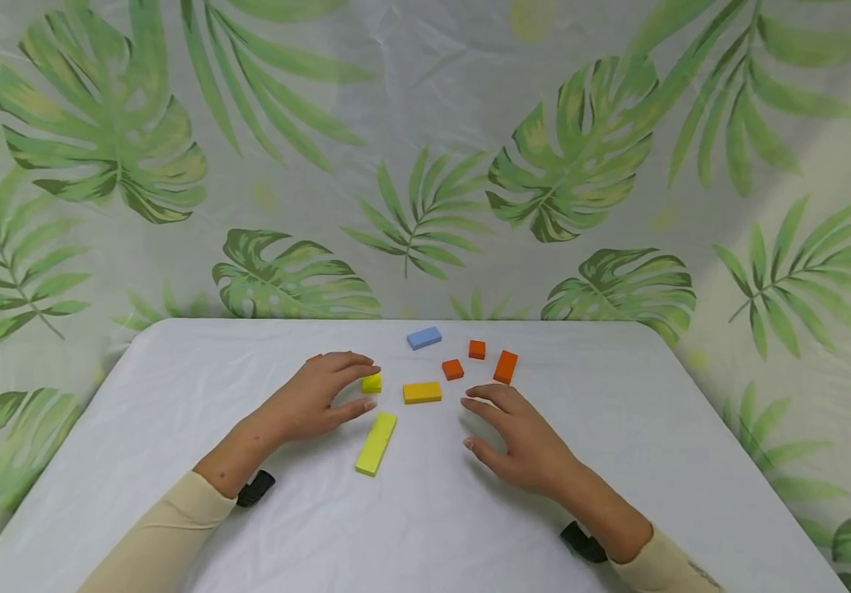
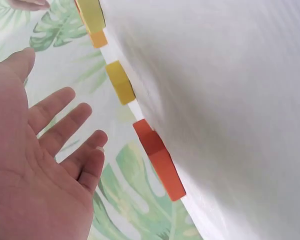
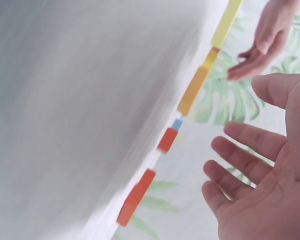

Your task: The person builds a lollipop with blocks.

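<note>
Pale yellow is shown by the long block (image 1: 376, 445), laid between the right hand (image 1: 520, 443) and the left hand (image 1: 314, 401); both are loosely spread, with nothing held. Beyond, an amber block (image 1: 422, 393), a partly covered yellow block (image 1: 372, 385), three orange-red blocks (image 1: 505, 367) and a blue block (image 1: 424, 338) are left scattered; nothing appears to have been arranged yet.

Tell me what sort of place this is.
Possibly a makeshift indoor recording setup, though I can't be sure: a creased, leaf-printed backdrop rises behind a white-covered table, and small coloured blocks lie spread on top.
</note>
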The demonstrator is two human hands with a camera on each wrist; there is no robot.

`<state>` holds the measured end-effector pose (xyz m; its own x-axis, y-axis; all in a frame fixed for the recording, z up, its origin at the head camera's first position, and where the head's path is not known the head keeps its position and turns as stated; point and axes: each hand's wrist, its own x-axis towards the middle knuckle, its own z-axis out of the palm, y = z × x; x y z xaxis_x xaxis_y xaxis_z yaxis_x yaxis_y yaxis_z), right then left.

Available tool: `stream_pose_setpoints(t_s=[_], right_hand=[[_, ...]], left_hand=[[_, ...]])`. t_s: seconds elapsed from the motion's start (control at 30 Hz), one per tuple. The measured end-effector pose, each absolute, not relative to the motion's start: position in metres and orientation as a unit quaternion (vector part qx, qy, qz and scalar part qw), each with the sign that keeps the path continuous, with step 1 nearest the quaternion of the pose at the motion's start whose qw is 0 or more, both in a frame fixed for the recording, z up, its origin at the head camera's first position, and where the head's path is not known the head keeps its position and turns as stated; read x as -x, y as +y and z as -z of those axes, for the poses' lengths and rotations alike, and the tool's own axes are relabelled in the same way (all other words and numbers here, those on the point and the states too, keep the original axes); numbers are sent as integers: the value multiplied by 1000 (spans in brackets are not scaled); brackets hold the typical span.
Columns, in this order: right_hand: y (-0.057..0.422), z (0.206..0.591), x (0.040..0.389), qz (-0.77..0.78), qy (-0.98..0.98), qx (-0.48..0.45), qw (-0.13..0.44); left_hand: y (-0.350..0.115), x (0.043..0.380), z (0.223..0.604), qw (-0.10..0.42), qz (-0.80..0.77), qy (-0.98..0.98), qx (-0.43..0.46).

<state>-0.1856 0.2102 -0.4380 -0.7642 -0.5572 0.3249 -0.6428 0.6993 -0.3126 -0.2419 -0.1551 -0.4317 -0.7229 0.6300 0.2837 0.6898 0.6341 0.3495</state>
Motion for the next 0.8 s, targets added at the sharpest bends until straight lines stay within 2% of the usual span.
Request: stream_pose_setpoints(t_s=[0.27, 0.6, 0.8], right_hand=[[191, 436, 181, -189, -921, -333, 70], [171, 436, 176, -171, -902, -392, 61], [158, 437, 171, -161, -885, -435, 48]], left_hand=[[-145, 243, 437, 32, 225, -904, 362], [-130, 246, 437, 45, 215, -893, 394], [-121, 247, 435, 28, 221, -884, 411]])
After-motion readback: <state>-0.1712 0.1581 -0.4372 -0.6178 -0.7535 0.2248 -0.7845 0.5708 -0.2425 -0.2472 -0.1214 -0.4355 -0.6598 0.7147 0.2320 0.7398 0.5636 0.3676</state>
